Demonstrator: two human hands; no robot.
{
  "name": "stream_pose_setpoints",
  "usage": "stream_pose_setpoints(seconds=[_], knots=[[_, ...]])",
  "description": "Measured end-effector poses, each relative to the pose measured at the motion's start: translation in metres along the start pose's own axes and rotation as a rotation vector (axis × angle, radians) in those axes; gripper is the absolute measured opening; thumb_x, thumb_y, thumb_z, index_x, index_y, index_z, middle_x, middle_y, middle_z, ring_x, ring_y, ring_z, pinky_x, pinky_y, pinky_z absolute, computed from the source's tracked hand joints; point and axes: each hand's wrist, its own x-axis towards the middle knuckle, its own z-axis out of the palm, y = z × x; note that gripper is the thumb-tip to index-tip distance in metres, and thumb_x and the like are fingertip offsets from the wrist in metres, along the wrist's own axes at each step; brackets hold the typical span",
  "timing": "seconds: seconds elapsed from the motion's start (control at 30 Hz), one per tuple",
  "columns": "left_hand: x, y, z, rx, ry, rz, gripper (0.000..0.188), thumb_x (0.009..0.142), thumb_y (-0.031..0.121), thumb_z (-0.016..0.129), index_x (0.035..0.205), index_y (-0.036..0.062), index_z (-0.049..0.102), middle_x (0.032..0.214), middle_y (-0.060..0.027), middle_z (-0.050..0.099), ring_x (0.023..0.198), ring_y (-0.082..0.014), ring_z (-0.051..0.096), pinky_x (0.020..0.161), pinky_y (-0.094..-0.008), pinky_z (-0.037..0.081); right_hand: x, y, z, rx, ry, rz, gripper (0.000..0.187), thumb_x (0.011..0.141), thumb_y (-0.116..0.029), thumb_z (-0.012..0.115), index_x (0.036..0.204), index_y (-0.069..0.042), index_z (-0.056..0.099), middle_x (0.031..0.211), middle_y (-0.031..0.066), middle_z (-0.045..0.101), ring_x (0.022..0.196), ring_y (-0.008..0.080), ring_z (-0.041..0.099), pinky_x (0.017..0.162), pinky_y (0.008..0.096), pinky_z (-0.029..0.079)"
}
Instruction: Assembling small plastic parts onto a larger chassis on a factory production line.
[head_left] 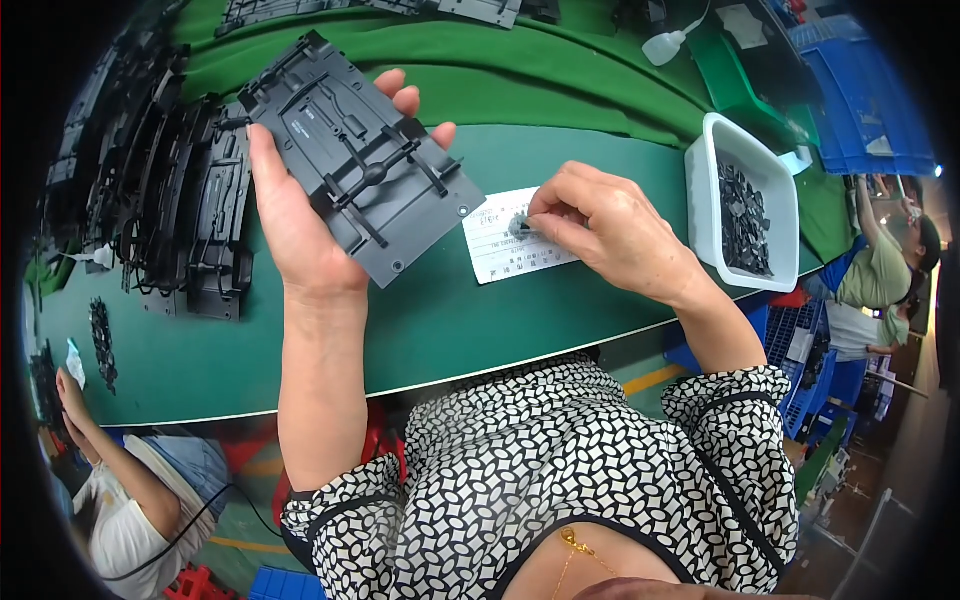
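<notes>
My left hand (312,238) holds up a dark grey plastic chassis plate (318,140), tilted, with moulded axles and rods on its face. The thumb lies along one long edge and the fingertips show past the other. To the right, my right hand (622,240) is closed in a pinch low over a white printed paper slip (497,265) on the table. Its fingertips touch a small grey heap (518,226) lying on the slip. Whatever sits between those fingers is too small to make out.
Similar chassis plates (215,215) stand stacked at the left of the green table (450,340). A white bin (707,200) of small black parts is at the right. Green cloth (560,75) lies behind. A co-worker's hand (72,395) reaches in at the lower left beside black parts (102,345).
</notes>
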Motion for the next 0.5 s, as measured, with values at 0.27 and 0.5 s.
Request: stream_pose_setpoints(seconds=[0.27,0.5], knots=[[0.004,-0.005,0.02,0.108,0.182,0.023,0.068,0.096,0.052,0.012,0.135,0.0012,0.036,0.128,-0.0198,0.047,0.115,-0.0291,0.049,0.1,-0.0555,0.04,0.006,0.005,0.005,-0.047,-0.006,0.018,0.01,0.081,-0.007,0.063,0.086,0.002,0.061,0.08,0.0107,0.059,0.069,0.0215,0.061,0.062,0.0307,0.049],[0.001,-0.001,-0.001,0.022,-0.003,0.023,0.068,0.096,0.052,0.01,0.135,0.0018,0.037,0.128,-0.0204,0.047,0.114,-0.0294,0.05,0.098,-0.0552,0.042,0.0,0.005,0.007,-0.039,0.138,-0.141,0.007,0.078,0.0,0.064,0.085,0.0,0.063,0.078,0.0099,0.058,0.068,0.0226,0.059,0.059,0.0308,0.048]])
